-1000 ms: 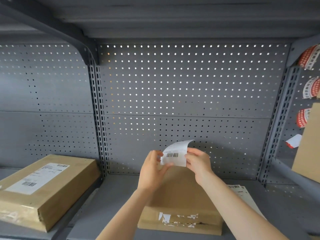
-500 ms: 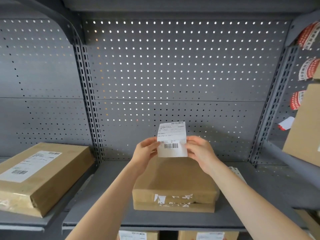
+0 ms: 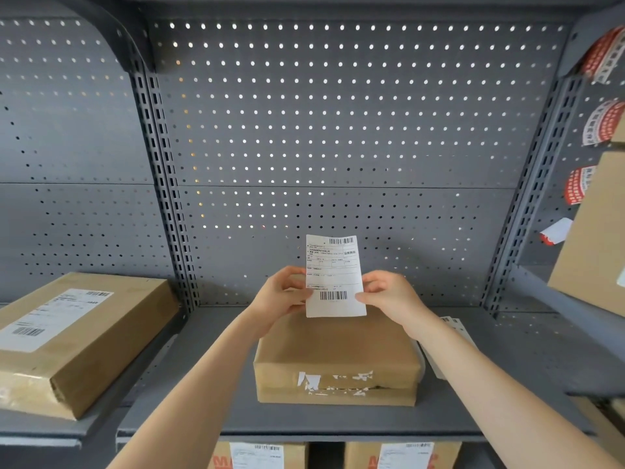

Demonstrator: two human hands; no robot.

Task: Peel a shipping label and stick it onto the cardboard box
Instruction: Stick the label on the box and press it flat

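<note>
A white shipping label (image 3: 334, 272) with two barcodes stands upright in the air, printed side toward me. My left hand (image 3: 284, 294) pinches its lower left edge and my right hand (image 3: 389, 296) pinches its lower right edge. Directly below lies a flat brown cardboard box (image 3: 338, 346) on the grey shelf (image 3: 209, 401), its top bare and its front face marked with torn white paper scraps. The label's bottom edge hangs just above the box's far edge.
A larger labelled box (image 3: 77, 336) lies on the left shelf. More white sheets (image 3: 456, 328) sit behind my right forearm. A box (image 3: 595, 238) and red-and-white sticker rolls (image 3: 605, 121) fill the right bay. Labelled boxes (image 3: 263, 455) stand on the shelf below. Pegboard backs everything.
The label was curled over a second ago; now it is flat and upright between both hands. The view has tilted down, showing the shelf's front edge and the boxes below.
</note>
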